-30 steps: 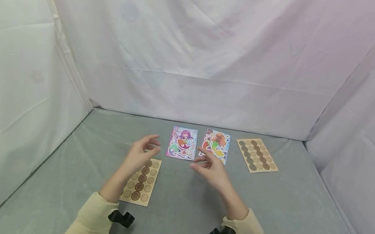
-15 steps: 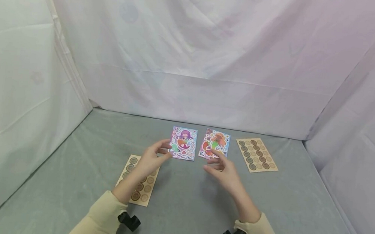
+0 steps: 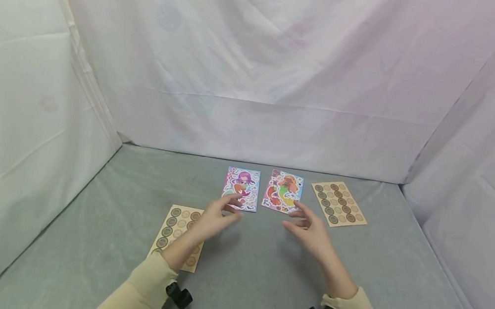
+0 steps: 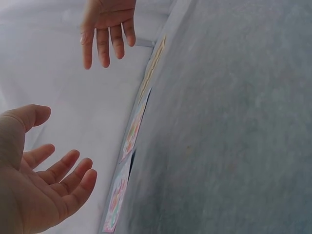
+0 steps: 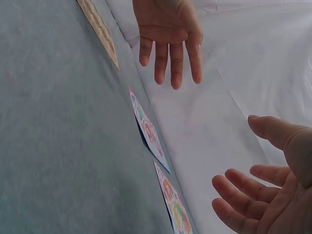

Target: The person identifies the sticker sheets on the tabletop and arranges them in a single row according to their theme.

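My left hand [image 3: 216, 217] hovers with relaxed fingers, overlapping the lower edge of a purple-haired mermaid sticker sheet [image 3: 245, 178] in the head view. To its right, my right hand [image 3: 313, 232] is also raised and holds nothing; its fingertips overlap the lower right corner of an orange-haired mermaid sticker sheet [image 3: 283, 190]. Beneath my left forearm lies a tan sheet of round stickers [image 3: 173, 227], partly covered. Another tan sheet of round stickers [image 3: 339, 204] lies farther right. Both wrist views show the palms facing each other, the left fingers [image 4: 73, 183] loosely bent with nothing between them.
A grey cloth-covered table [image 3: 244, 283] bears the sheets. White fabric walls [image 3: 250, 130] rise at its back and both sides. Black wrist cameras [image 3: 179, 295] sit at the cream sleeves [image 3: 140, 288].
Both hands have shifted to the right and slightly toward me. My left hand now uncovers more of the near tan sheet and overlaps the purple-haired mermaid sheet. The sheets stay in place.
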### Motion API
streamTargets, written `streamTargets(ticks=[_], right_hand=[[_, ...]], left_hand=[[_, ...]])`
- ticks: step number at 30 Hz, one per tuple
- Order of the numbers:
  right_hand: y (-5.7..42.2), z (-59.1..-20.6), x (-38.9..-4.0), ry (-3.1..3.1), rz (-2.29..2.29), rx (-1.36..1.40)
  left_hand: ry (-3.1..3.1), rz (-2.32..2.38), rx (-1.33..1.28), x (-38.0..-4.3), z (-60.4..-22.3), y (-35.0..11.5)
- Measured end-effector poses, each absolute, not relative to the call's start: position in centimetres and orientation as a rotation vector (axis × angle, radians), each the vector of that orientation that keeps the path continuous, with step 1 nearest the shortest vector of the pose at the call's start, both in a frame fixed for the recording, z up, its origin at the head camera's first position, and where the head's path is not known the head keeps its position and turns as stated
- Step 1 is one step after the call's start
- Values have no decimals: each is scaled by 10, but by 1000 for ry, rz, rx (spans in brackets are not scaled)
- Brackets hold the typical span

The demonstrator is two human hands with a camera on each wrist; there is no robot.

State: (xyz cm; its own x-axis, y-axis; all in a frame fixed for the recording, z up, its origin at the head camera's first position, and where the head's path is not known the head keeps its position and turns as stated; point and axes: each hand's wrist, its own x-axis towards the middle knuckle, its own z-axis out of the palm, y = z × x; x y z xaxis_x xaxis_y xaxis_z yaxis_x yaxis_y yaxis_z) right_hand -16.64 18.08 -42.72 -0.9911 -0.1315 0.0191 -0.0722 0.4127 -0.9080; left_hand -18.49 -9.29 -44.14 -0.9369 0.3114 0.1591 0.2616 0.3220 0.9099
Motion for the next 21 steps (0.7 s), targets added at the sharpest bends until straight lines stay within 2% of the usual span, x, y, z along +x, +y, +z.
streamTargets(ticks=[21], right_hand=[[233, -437, -167, 2735, -1605, -80]], left_hand=[[2354, 1694, 691, -187, -463, -57]])
